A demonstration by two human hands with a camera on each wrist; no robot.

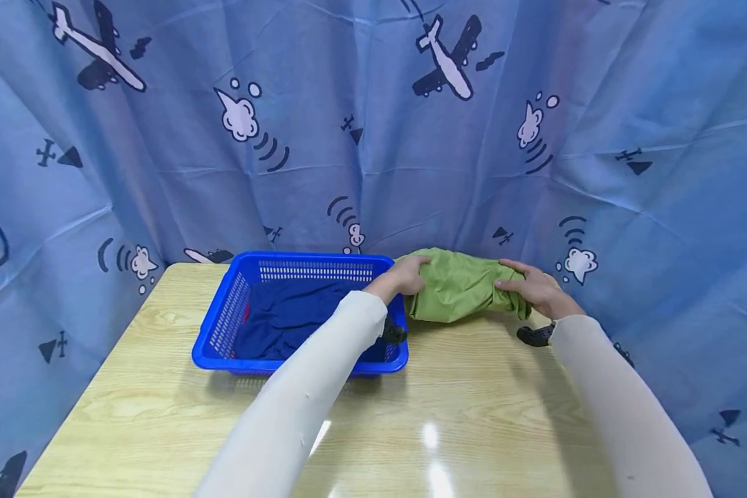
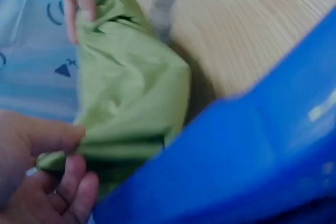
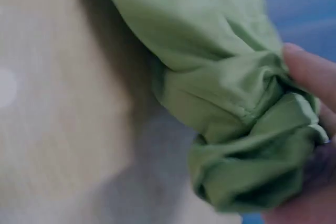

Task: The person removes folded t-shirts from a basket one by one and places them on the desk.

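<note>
— Your left fingers [image 2: 85,193] and right fingers [image 3: 311,73] pinch opposite ends of the green cloth [image 1: 454,285]. Why both?
— Likely so you keep its loose folds together, just right of the blue basket [image 1: 305,256]; I cannot tell whether it rests on the surface [image 1: 479,387].

A blue curtain [image 1: 373,138] with planes [image 1: 446,62] hangs behind and beside the bench [image 1: 485,387]; glare [image 1: 430,436] spots the bench's front.

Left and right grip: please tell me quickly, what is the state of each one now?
Left grip: closed, pinching the green cloth at the end near the basket.
Right grip: closed, holding the cloth's other end.
</note>
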